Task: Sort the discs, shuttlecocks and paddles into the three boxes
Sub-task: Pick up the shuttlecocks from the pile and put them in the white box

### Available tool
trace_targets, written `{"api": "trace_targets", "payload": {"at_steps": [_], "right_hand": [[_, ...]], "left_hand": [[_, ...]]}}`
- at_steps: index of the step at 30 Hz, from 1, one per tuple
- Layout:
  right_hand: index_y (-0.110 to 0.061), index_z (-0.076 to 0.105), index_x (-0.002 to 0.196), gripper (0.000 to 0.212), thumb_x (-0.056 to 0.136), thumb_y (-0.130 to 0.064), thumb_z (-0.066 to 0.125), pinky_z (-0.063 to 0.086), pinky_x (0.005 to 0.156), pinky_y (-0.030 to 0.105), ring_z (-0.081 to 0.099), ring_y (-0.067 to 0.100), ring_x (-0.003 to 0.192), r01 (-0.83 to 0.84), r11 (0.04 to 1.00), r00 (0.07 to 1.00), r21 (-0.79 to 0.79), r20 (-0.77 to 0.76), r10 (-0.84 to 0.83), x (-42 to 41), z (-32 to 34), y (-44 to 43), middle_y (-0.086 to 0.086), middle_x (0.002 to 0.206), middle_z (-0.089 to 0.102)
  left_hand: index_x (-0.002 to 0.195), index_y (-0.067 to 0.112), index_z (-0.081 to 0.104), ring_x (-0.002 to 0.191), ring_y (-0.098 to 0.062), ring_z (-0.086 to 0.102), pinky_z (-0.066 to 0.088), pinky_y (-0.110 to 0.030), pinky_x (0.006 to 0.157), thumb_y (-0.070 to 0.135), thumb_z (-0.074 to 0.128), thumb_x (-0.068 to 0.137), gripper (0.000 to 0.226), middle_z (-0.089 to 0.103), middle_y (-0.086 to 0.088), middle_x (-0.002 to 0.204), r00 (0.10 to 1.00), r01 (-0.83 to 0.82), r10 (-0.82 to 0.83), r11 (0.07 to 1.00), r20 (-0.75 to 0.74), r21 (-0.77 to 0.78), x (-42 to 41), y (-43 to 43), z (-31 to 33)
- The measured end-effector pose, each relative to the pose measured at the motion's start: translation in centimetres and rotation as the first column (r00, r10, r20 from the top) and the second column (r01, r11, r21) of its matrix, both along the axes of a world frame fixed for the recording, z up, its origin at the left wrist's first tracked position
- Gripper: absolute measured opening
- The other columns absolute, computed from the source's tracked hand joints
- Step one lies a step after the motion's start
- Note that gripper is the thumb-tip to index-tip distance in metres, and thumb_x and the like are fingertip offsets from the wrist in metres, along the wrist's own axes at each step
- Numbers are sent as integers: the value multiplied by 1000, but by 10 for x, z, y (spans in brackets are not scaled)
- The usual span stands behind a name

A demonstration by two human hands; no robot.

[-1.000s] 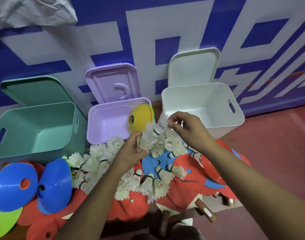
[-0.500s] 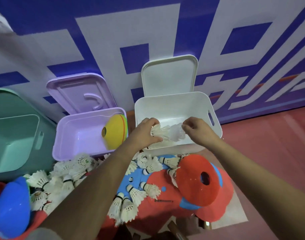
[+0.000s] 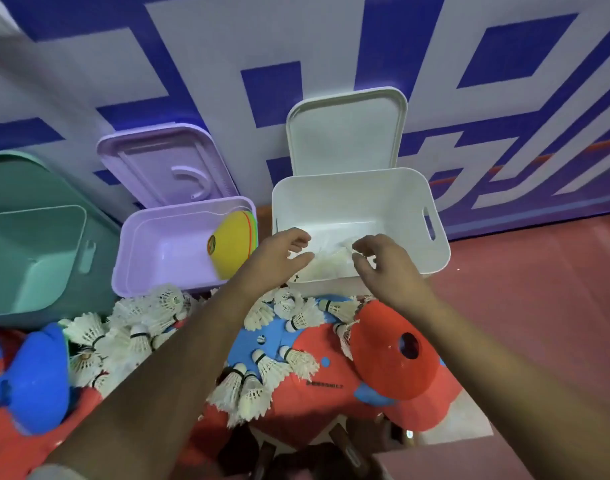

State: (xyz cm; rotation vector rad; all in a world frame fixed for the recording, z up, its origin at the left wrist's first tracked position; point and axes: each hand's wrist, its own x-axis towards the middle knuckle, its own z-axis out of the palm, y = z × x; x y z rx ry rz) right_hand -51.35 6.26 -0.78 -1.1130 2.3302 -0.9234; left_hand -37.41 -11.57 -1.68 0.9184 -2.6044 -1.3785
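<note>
Three open boxes stand against the wall: a green box (image 3: pixel 37 258) at left, a purple box (image 3: pixel 151 251) in the middle, a white box (image 3: pixel 359 202) at right. Both my left hand (image 3: pixel 279 258) and my right hand (image 3: pixel 383 261) hover over the white box's front edge, fingers spread, holding nothing. Blurred white shuttlecocks (image 3: pixel 328 266) lie in the white box between the hands. A yellow disc (image 3: pixel 232 247) leans inside the purple box. Several loose shuttlecocks (image 3: pixel 147 323) lie on red and blue paddles (image 3: pixel 317 379). A red disc (image 3: pixel 393 355) sits under my right forearm.
Blue discs (image 3: pixel 37 375) lie at the lower left. The box lids, purple lid (image 3: pixel 165 168) and white lid (image 3: pixel 345 133), lean on the blue and white wall. Red floor (image 3: pixel 539 306) stretches to the right.
Both hands carried shuttlecocks from the pile over to the white box and let them go; the fingers have now opened and the shuttlecocks lie in the box.
</note>
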Motion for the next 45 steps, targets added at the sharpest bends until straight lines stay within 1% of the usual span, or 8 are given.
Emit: {"api": "trace_targets", "payload": {"at_steps": [3,7,12,20,29,35,39,45], "right_hand": [[-15,65,110,19,93,-20,58,46,85,22,58,7,96,-21,997,997,-75,79,27,43,13,23,-5,104,62],[-15,65,96,8,88,-17,63,46,76,27,59,14,86,-53,999,992,-9,110,54,92,-15,40,-1,91,63],[-16,58,87,5,88,-18,63,44,66,32,57,16,74,-6,995,977,98,213,-15,151,-59,43,0,82,62],[-14,43,64,43,99,-39,44,23,56,31,45,27,65,224,893,936,390,168,-309,200,-108,23,0,58,39],[-5,62,77,16,88,-16,60,38,58,33,58,28,69,398,894,896,208,120,-427,202,-97,16,11,73,65],[-15,58,75,16,88,-21,64,34,55,25,46,11,61,385,923,914,1,138,-382,200,-60,38,-1,65,53],[-21,60,81,10,87,-21,67,36,60,10,53,4,69,308,950,943,-56,149,-297,208,-42,46,-5,79,58],[-15,63,87,7,90,-22,62,41,69,27,54,14,76,-147,989,980,-4,-140,145,218,-9,25,-2,82,60]], "left_hand": [[103,18,64,81,-4,58,48,-18,74,20,64,88,15,62,6,92,976,-174,181,983,-122,62,54,17,14],[100,21,65,86,-2,61,49,-16,77,18,62,91,9,65,9,93,980,-200,199,979,12,43,132,47,-11],[107,21,65,94,-5,56,43,-16,83,23,59,91,17,58,8,101,984,23,0,992,181,-123,200,71,-63],[118,26,65,105,-19,50,44,-36,93,70,28,82,68,58,3,109,911,321,-213,903,353,-284,228,66,-88],[147,30,35,128,-21,35,28,-36,109,36,74,77,80,38,5,146,790,599,-486,744,374,-297,224,56,-98],[144,21,37,130,-17,37,29,-32,108,45,68,80,75,48,1,139,884,444,-378,864,275,-238,223,55,-101],[126,21,47,107,-13,57,47,-20,84,41,77,74,63,60,3,114,990,124,-125,992,62,17,217,52,-87],[126,32,42,108,-11,56,49,-33,89,55,73,72,66,61,7,118,994,111,-111,993,-2,47,215,32,-56]]}}
